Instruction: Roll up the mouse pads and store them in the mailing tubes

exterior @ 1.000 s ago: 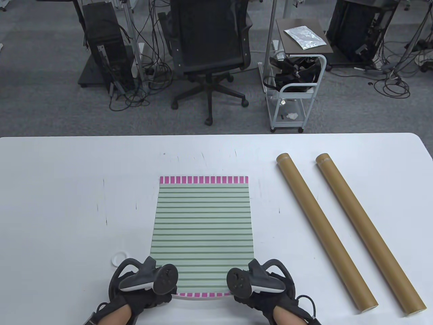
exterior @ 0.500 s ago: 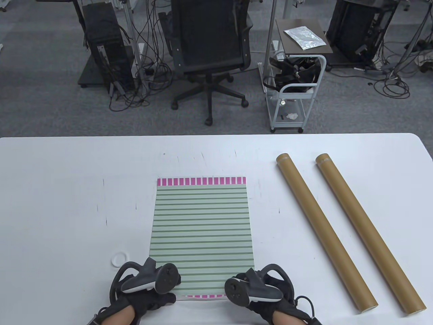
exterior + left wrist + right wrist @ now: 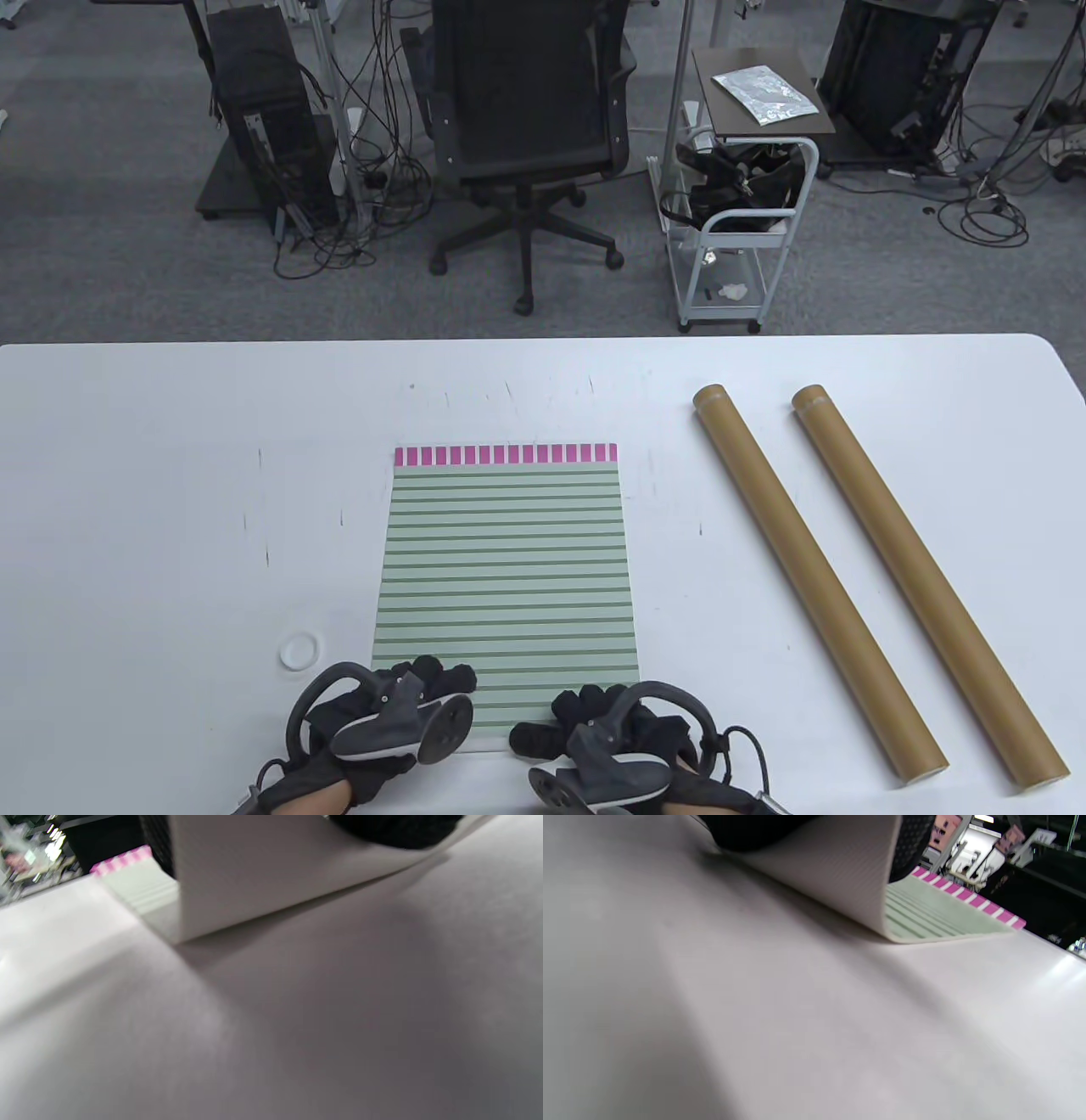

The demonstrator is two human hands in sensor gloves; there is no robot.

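Observation:
A green striped mouse pad with a pink band at its far end lies flat mid-table. Its near edge is lifted and curled over. My left hand grips the near-left corner, fingers curled over the fold. My right hand grips the near-right corner the same way. In the left wrist view the pad's grey underside bends up off the table. The right wrist view shows the same curled underside above the striped top. Two brown mailing tubes lie side by side at the right.
A small white ring lies on the white table just left of my left hand. Beyond the far edge stand an office chair, a white cart and computer towers with cables.
Both hands have turned forward over the pad's near edge, folding the near pink band under so it no longer shows. The pad slid slightly left.

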